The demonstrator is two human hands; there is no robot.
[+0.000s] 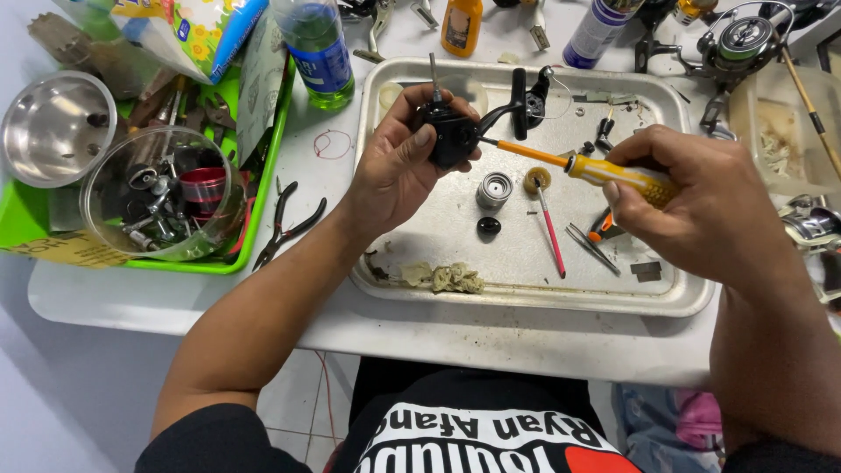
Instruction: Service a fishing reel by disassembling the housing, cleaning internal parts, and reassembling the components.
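A: How far along is the work on the reel?

B: Well into the taking-apart, I judge. The black reel body point(454, 136) sits over the metal tray point(526, 298), toward its eleven o'clock corner. The left hand point(399, 162) has its grip wrapped tight around that body. The right hand point(701, 206) has its grip closed on the yellow handle of the screwdriver point(596, 168), whose tip meets the body from three o'clock.

A: What is already off?

B: A silver spool point(494, 189), a black cap point(489, 226) and a red-handled tool point(552, 229) lie loose at the tray's centre, with a crumpled rag point(455, 278) at seven o'clock. The crank and shaft remain on the body, so I judge more is left.

A: And packages, largest first?

B: At eleven o'clock of the surface point(526, 342), a bright bag point(188, 31) in blue, yellow and green. Beside it a green bottle point(317, 52) with a blue label. At twelve o'clock a white spray can point(596, 33) with a purple band, then a small orange bottle point(461, 26) with a dark label.
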